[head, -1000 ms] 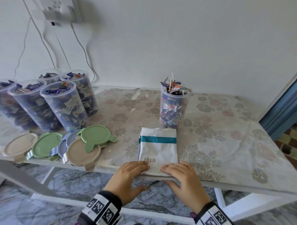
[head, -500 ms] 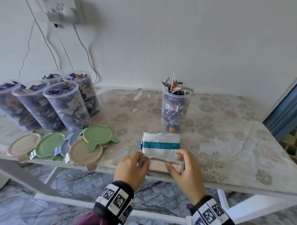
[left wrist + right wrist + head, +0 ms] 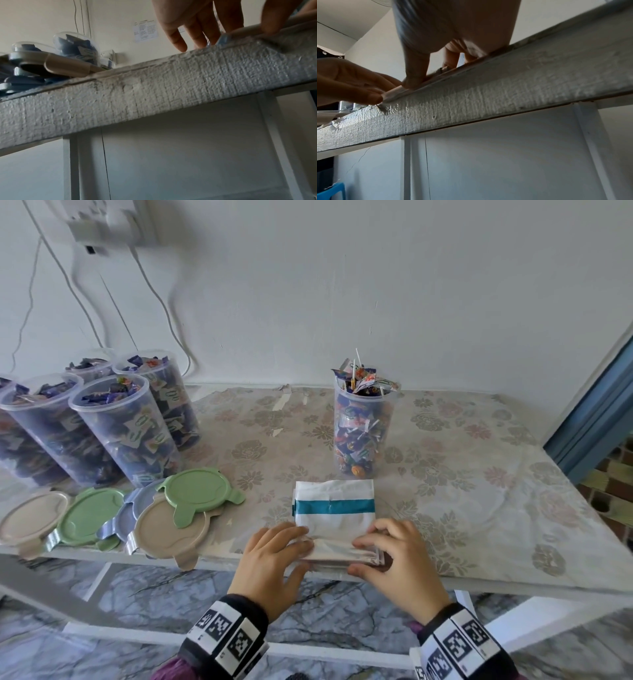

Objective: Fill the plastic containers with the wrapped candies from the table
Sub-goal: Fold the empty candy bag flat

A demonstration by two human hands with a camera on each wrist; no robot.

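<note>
At the table's (image 3: 513, 542) near edge, we pinch the bag's (image 3: 334, 508) folded near end crosswise, left hand (image 3: 270, 559) and right hand (image 3: 397, 556) equally close.

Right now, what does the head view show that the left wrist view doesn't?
Only the head view shows the white bag with its teal stripe, the lone filled container, the right hand and the green lid. Only the left wrist view shows the table's rough front edge and the leg under it. Both show the left hand on the bag's folded end.
</note>
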